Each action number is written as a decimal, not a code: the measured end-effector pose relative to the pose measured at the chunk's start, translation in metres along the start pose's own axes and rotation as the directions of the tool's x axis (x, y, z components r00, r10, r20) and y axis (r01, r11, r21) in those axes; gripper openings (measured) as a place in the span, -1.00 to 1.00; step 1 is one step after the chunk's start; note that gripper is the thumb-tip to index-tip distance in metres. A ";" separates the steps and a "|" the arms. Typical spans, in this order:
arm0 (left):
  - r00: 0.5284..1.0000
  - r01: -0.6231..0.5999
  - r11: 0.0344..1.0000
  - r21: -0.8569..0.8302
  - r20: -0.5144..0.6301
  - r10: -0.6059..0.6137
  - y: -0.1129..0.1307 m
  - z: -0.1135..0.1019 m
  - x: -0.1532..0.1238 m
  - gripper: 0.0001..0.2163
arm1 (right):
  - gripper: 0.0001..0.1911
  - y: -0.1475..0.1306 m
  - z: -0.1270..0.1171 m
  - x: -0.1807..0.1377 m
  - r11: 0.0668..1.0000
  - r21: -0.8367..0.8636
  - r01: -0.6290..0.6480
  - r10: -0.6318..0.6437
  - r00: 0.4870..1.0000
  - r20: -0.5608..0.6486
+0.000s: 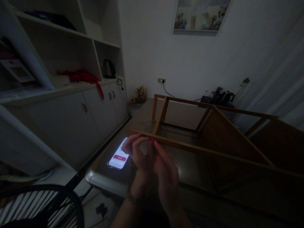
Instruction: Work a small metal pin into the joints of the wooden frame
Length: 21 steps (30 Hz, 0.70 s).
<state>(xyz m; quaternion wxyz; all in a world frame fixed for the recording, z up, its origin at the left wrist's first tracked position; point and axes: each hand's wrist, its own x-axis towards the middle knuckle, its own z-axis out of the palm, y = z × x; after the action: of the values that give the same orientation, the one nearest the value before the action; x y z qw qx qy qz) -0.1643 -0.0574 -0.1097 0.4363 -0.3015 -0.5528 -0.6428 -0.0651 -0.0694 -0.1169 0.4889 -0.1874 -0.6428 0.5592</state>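
A brown wooden shelf frame (185, 145) lies on its side on the table, with crossbars and slanted panels. My left hand (140, 155) is at the near rail, close to its left end. Its fingers are curled, the tips meeting at the rail. Right beside it, my right hand (166, 171) has its thumb and forefinger drawn together at the same spot. Whatever the fingertips pinch is too small and dark to make out. A phone (120, 155) with a lit screen lies on the table just left of my left hand, which partly covers it.
The brown table (142, 117) has a rounded, shiny near corner. Bottom left stands a black slatted chair or fan-like object (47, 202). White cabinets (71, 117) with an electric kettle (109, 68) line the left. A dark tea set (219, 96) stands behind the frame.
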 end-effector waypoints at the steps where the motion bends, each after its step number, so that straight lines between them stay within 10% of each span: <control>1: 1.000 -0.002 1.000 -0.004 -0.003 0.002 0.000 0.000 0.001 -0.88 | -0.65 0.000 0.000 0.000 1.000 0.000 0.000 0.000 1.000 -0.003; 21: 1.000 -0.008 0.997 -0.074 -0.003 0.008 -0.005 0.002 -0.002 -0.89 | -0.69 0.001 0.001 0.002 0.996 0.077 -0.035 0.037 0.999 -0.030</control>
<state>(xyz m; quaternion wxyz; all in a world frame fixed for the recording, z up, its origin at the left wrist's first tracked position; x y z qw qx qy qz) -0.1677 -0.0554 -0.1133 0.4281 -0.3191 -0.5267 -0.6614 -0.0675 -0.0679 -0.1171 0.4955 -0.1887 -0.6098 0.5891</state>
